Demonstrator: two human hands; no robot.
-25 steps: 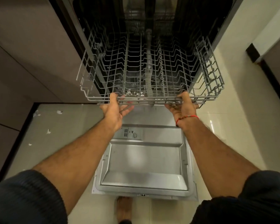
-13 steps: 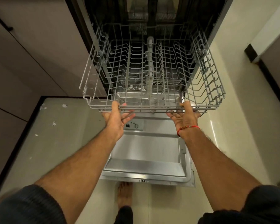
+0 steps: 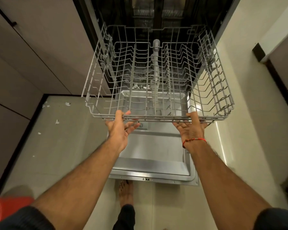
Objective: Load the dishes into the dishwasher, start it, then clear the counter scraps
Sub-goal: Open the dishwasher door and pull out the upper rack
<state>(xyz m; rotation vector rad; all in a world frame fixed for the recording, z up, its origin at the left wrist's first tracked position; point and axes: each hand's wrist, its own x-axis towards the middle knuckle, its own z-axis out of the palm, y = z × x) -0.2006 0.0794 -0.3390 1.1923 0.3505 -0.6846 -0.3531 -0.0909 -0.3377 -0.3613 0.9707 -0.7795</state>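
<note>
Glossy cream floor tiles (image 3: 249,146) meet grey cabinet fronts (image 3: 40,52) at left.

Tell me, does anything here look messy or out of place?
Yes: small white scraps lie scattered on the grey floor area left of the open dishwasher door, near the dark cabinet edge. The wire rack itself is empty and sits level, with nothing bent that I can see.
</note>
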